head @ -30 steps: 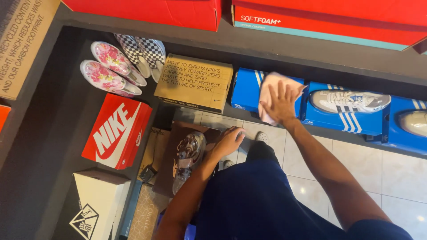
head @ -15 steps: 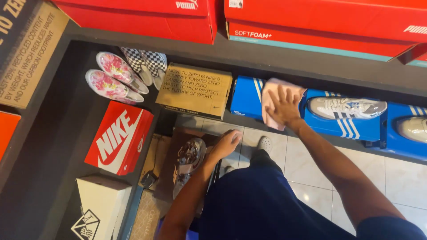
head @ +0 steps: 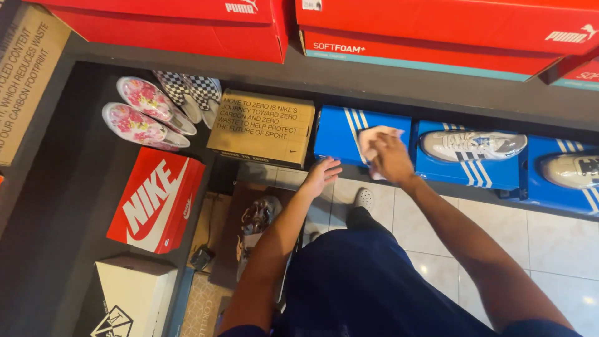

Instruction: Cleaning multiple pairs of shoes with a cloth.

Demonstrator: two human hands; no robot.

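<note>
My right hand [head: 392, 157] presses a pale pink cloth [head: 373, 138] against the top of a blue striped shoe box [head: 340, 128] on the low shelf. My left hand [head: 322, 175] is stretched forward, fingers apart and holding nothing, just in front of a brown cardboard shoe box [head: 263, 128] and near the left corner of the blue box. Below my left forearm an open brown box [head: 234, 231] on the floor holds a dark patterned shoe [head: 254, 215].
White striped sneaker [head: 472, 145] on a second blue box [head: 468, 168]; another sneaker [head: 571, 170] at right. Floral slip-ons [head: 140, 112], checkered slip-ons [head: 190, 92], a red box [head: 156, 200], a white box [head: 134, 293] at left. Red boxes [head: 424, 31] stacked above. Tiled floor [head: 549, 249].
My left hand has lifted away from the open box with the shoe and reached forward toward the brown box. My right hand with the cloth stays on the blue box.
</note>
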